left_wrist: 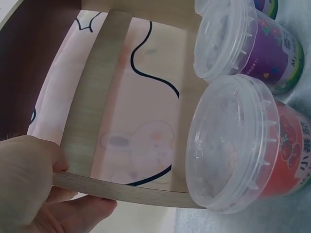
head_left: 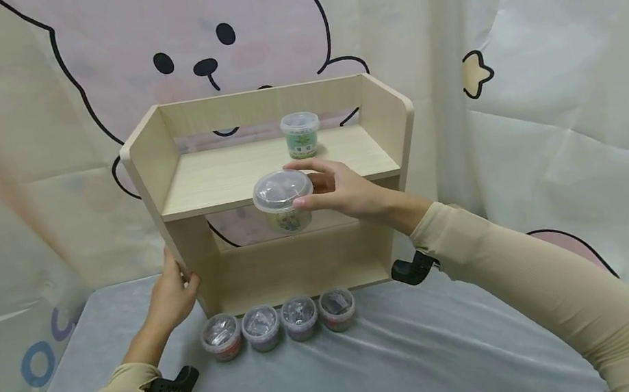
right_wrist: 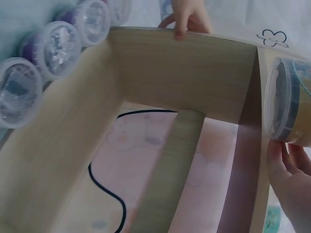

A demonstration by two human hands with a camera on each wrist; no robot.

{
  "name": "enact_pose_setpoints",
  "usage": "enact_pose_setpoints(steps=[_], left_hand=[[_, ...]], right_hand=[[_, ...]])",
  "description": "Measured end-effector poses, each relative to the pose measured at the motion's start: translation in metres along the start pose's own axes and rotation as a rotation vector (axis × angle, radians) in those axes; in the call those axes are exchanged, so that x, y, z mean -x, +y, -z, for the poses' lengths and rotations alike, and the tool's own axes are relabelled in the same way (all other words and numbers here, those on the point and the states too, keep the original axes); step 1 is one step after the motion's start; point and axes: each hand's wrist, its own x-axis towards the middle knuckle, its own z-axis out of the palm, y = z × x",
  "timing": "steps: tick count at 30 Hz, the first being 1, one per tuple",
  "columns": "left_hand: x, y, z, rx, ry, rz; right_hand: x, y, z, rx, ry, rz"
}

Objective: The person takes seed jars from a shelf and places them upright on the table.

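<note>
My right hand (head_left: 347, 190) holds a plastic tub with a clear lid (head_left: 282, 191) in front of the upper board of a small wooden shelf (head_left: 212, 180). Thumb and fingers are around the tub's right side; in the right wrist view the tub (right_wrist: 282, 102) is partly cut off by the frame edge. My left hand (head_left: 172, 296) grips the front edge of the shelf's left side panel. The left wrist view shows the thumb inside that panel and the fingers (left_wrist: 82, 211) outside it. A green-labelled tub (head_left: 301, 139) stands on the upper board, behind the held one.
Several lidded tubs (head_left: 261, 326) stand in a row on the grey cloth-covered table (head_left: 346, 385), just before the shelf's lower front edge. One has a red label (left_wrist: 284, 150), another a purple one (left_wrist: 267, 53). A printed curtain (head_left: 418, 33) hangs behind the shelf.
</note>
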Motion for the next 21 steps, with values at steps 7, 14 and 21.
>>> enact_pose_setpoints(steps=[7, 14, 21], left_hand=[[-0.001, 0.002, -0.001, -0.01, -0.004, 0.008], [-0.003, 0.002, -0.003, 0.019, -0.015, -0.01], [-0.003, -0.002, -0.001, 0.036, 0.01, -0.044]], right_hand=[[0.02, 0.013, 0.011, 0.012, 0.002, -0.038], [0.036, 0.024, 0.02, 0.016, 0.002, -0.062], [0.047, 0.042, 0.02, -0.029, 0.007, -0.076]])
